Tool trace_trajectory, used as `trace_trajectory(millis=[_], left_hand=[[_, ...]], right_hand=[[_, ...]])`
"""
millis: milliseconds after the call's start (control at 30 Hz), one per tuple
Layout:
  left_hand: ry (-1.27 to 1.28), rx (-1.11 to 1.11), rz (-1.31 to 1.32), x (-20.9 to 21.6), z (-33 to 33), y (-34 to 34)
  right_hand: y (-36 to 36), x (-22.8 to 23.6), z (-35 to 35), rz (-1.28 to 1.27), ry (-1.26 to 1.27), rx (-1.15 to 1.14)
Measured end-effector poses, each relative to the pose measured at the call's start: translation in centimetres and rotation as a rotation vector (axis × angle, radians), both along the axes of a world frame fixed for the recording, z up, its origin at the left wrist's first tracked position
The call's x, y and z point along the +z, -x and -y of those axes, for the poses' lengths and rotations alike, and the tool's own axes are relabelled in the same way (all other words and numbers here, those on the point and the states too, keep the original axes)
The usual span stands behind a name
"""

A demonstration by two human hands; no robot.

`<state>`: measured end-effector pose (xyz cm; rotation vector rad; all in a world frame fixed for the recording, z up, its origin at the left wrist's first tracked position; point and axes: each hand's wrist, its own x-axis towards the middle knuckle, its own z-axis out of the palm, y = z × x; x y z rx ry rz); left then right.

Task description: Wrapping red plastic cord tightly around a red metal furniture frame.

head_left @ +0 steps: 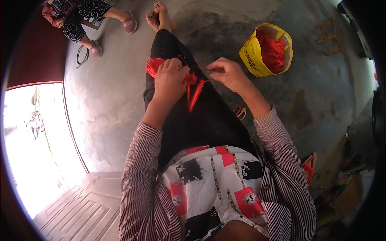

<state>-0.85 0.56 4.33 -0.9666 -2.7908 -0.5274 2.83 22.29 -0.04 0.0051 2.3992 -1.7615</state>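
Note:
Over my outstretched black-trousered legs, my left hand [170,79] is closed round a bundle of shiny red cord or ribbon [154,66]. Loops of it stick out to the left of my fingers. Below that hand, narrow red strips [196,95] hang down over my leg and meet in a point. My right hand [227,73] is to the right, its thumb and forefinger pinched on a thin dark red strand [198,66] that runs across to the bundle. Whether the bundle is a finished knot or loose cord I cannot tell.
A yellow bag [253,60] full of red material stands on the concrete floor at the right. Scissors [240,112] lie beside my right leg. Another person [76,20] sits at the far left. A bright doorway [36,132] opens at the left, and clutter [350,176] lies at the lower right.

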Motion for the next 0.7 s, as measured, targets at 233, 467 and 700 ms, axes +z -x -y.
trace_trajectory(millis=[233,467,700], left_hand=[[-0.093,0.149,0.311,-2.1,-1.8,-1.3],[-0.409,0.193,0.266,-1.2,-1.5,-4.3],[-0.635,0.334,0.719,-3.8,-2.4,-5.4]], right_hand=[[0.4,-0.4,1.2,-0.035,-0.324,0.128],[-0.3,1.6,-0.7,-0.43,-0.111,-0.304],[-0.4,4.1,-1.5,-0.166,1.24,-0.287]])
